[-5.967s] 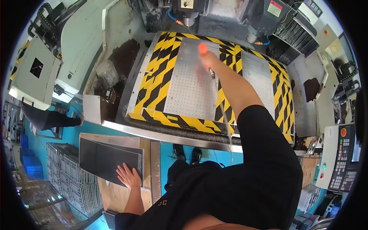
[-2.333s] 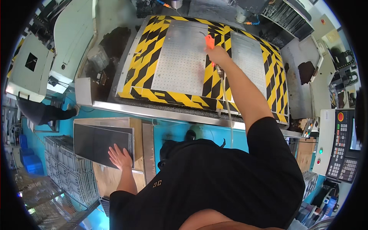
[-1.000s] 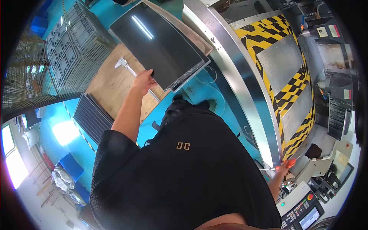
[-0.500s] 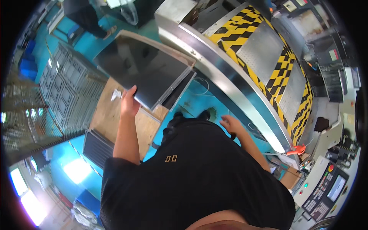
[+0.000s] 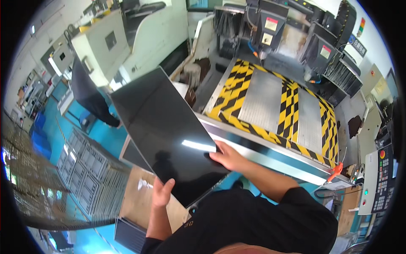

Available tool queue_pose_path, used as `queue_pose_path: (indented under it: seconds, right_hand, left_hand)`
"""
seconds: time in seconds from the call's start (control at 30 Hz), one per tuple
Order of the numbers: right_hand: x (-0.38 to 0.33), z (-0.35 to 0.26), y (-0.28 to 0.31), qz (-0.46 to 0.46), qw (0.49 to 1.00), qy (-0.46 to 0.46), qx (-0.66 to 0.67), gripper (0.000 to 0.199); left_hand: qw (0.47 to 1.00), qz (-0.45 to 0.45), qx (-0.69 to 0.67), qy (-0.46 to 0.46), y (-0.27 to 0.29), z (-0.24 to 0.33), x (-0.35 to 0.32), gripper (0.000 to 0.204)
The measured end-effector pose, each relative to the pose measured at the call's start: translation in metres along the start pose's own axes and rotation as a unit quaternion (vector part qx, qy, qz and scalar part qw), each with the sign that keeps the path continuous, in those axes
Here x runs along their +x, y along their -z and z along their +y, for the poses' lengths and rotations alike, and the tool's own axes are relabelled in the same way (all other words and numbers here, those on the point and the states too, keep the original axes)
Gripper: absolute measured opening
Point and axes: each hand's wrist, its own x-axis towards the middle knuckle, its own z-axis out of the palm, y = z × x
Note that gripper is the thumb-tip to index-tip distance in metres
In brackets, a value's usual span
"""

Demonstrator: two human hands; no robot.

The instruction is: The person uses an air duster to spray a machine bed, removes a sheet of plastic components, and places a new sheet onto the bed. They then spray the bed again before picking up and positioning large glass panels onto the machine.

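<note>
A large, glossy black flat panel (image 5: pixel 163 127) is raised and tilted in front of me, with a bright reflection across its lower part. My left hand (image 5: pixel 162 192) grips its lower left edge, thumb on the glossy face. On the opposite edge, my right hand (image 5: pixel 228 155) has its thumb on the face and its other fingers out of sight behind. Below the panel is a wooden tabletop (image 5: pixel 133 203), where another dark sheet (image 5: pixel 134 154) shows in part. A small crumpled white scrap (image 5: pixel 144 184) rests on the wood.
Ahead right is a machine bed (image 5: pixel 260 97) with yellow-and-black tape, bordered by a metal front edge (image 5: pixel 270 150). An orange-red nozzle (image 5: pixel 336 172) hangs at its corner near a control panel (image 5: pixel 380 182). Stacked grey trays (image 5: pixel 84 173) stand left; another person (image 5: pixel 89 91) is beyond.
The panel has come up off the stack at the table and tilted. My right hand, formerly free at my side, now holds its right edge. My view has swung toward the machine.
</note>
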Motion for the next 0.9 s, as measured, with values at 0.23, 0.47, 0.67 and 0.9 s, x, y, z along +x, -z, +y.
queue_pose_path:
  seconds: [0.23,0.47,0.67,0.9]
  right_hand:
    - [-0.048,0.004,0.048,0.128,0.991,-0.021,0.034,0.052]
    - [-0.094,-0.016,0.150,0.307,0.912,-0.085,0.258,0.017]
    - [-0.224,-0.007,0.302,0.524,0.812,-0.091,0.242,0.029]
    - [-0.334,0.008,0.469,0.618,0.766,-0.089,0.152,0.024]
  left_hand:
    - [0.999,-0.042,0.011,0.033,-0.061,0.000,0.047,0.049]
    - [0.991,-0.085,-0.060,0.089,-0.135,-0.025,0.119,0.050]
    - [0.978,-0.044,-0.051,0.198,-0.180,-0.037,0.168,0.050]
    - [0.975,0.023,-0.043,0.215,-0.208,-0.062,0.180,0.047]
